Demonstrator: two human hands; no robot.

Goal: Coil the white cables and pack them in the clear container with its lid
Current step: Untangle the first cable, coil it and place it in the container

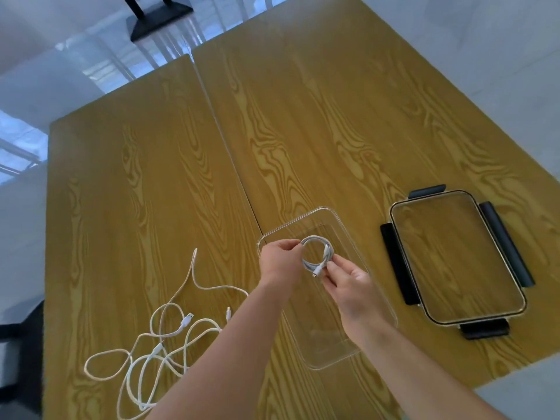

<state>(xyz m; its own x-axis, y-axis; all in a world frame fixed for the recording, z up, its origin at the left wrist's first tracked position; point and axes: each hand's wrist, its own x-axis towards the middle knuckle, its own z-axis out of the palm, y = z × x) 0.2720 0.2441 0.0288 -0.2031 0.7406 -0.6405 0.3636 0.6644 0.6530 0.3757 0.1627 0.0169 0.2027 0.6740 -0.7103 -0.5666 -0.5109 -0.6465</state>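
Note:
A white cable wound into a small coil (318, 253) hangs over the far end of the clear container (377, 294). My left hand (277, 257) pinches the coil's left side. My right hand (348, 278) pinches its lower right part, near a plug end. Loose white cables (157, 338) lie tangled on the table at the lower left, partly behind my left forearm. The clear lid (454, 256) with dark clip flaps lies flat to the right of the container.
Two wooden tabletops (151, 177) meet at a seam running from the far middle toward the container. The right table's edge runs diagonally behind the lid. A black stand base (157, 16) sits on the pale floor beyond the tables.

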